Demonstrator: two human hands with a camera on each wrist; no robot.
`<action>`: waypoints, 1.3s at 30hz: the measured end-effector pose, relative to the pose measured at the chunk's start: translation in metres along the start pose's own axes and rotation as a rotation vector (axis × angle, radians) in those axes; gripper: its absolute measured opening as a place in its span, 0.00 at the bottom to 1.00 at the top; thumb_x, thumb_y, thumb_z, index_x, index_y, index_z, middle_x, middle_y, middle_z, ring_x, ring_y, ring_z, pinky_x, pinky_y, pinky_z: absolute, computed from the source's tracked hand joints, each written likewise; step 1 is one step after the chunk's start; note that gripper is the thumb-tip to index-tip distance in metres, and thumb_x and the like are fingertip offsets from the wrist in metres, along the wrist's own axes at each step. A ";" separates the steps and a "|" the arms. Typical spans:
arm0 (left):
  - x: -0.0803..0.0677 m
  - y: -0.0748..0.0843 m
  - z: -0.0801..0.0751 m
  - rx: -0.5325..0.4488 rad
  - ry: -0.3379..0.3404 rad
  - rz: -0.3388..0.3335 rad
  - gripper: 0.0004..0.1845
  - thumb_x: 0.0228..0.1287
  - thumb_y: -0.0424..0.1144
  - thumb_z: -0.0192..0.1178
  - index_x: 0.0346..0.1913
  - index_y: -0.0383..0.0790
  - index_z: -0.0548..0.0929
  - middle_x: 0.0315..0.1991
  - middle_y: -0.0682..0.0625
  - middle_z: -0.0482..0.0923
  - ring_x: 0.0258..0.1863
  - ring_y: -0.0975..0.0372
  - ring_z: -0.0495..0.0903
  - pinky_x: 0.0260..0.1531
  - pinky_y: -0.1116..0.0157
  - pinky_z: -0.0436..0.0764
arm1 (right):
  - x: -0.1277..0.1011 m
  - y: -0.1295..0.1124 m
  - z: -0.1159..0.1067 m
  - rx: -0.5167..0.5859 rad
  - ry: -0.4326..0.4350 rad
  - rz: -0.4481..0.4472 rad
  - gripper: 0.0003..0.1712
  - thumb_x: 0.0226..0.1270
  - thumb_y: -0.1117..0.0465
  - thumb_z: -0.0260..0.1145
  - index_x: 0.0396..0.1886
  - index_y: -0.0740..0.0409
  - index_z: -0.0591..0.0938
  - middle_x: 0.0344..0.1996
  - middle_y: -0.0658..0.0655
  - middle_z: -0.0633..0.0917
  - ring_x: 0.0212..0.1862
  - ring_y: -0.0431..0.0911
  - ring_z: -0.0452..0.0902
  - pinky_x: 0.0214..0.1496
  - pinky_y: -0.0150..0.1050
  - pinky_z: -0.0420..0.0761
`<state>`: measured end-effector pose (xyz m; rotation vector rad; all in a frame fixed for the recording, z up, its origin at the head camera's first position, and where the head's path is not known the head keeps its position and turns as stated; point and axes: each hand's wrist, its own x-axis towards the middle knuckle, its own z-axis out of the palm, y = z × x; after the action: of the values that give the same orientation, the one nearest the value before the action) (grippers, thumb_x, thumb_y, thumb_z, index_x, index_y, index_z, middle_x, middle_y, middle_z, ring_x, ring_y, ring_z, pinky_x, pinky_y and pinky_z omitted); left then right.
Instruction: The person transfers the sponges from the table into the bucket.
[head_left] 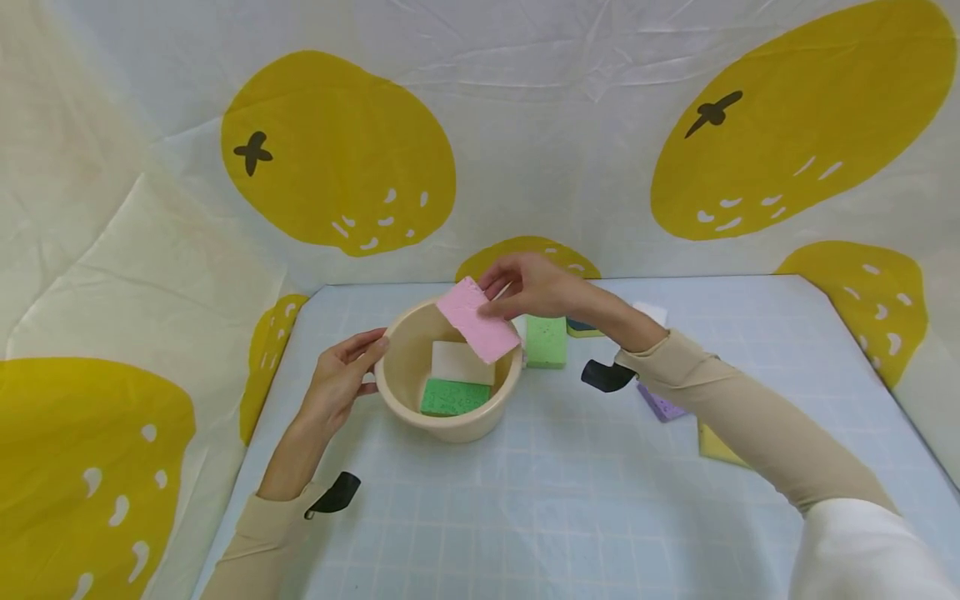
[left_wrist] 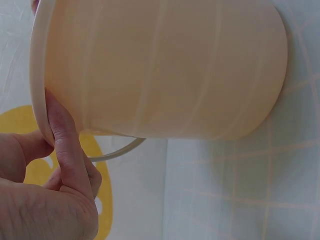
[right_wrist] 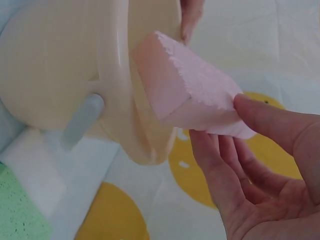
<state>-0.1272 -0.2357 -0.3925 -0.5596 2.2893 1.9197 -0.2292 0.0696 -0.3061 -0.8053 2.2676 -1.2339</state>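
The right hand (head_left: 534, 287) pinches a pink sponge (head_left: 477, 320) by its far edge, thumb on one face and fingers on the other, so that most of the sponge hangs free below and ahead of the fingertips, tilted over the rim of the beige bowl (head_left: 396, 392); held that way, its lower end already sits inside the bowl's mouth while the hand itself stays outside it. The left hand (head_left: 341, 379) is on the opposite side, fingertips pressed against the bowl's near-left rim with the fingers nearly straight rather than wrapped round it, which looks like bracing to keep the light bowl from sliding on the bench (head_left: 570, 500). Inside the bowl, under the pink sponge, lie a white sponge (head_left: 457, 363) and a green sponge (head_left: 453, 397) flat on the bottom. Just beyond the right wrist stands another green sponge (head_left: 545, 341), and beneath the right forearm a purple sponge (head_left: 660, 407) and a yellow sponge (head_left: 716, 444) lie on the bench, partly hidden by the sleeve.
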 end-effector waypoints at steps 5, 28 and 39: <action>0.000 0.000 -0.001 0.006 -0.001 0.000 0.30 0.71 0.53 0.66 0.70 0.44 0.77 0.61 0.47 0.80 0.39 0.64 0.79 0.36 0.68 0.87 | 0.010 0.003 0.012 -0.042 -0.020 -0.029 0.21 0.64 0.61 0.77 0.53 0.64 0.83 0.46 0.58 0.86 0.49 0.51 0.84 0.50 0.39 0.86; 0.002 0.000 0.000 -0.012 -0.013 -0.006 0.29 0.71 0.52 0.65 0.70 0.44 0.77 0.63 0.47 0.79 0.41 0.64 0.80 0.38 0.66 0.87 | 0.039 0.017 0.073 -0.279 -0.079 -0.147 0.15 0.65 0.68 0.73 0.49 0.63 0.80 0.44 0.58 0.85 0.47 0.49 0.79 0.52 0.36 0.81; 0.002 -0.001 0.000 -0.047 -0.021 0.014 0.28 0.71 0.49 0.66 0.68 0.41 0.78 0.54 0.52 0.83 0.37 0.66 0.80 0.35 0.67 0.88 | 0.050 0.022 0.090 -0.556 -0.024 -0.261 0.08 0.65 0.70 0.72 0.41 0.63 0.83 0.35 0.56 0.83 0.40 0.49 0.74 0.47 0.38 0.77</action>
<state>-0.1285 -0.2364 -0.3938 -0.5271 2.2472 1.9806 -0.2170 -0.0086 -0.3750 -1.3363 2.5789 -0.6733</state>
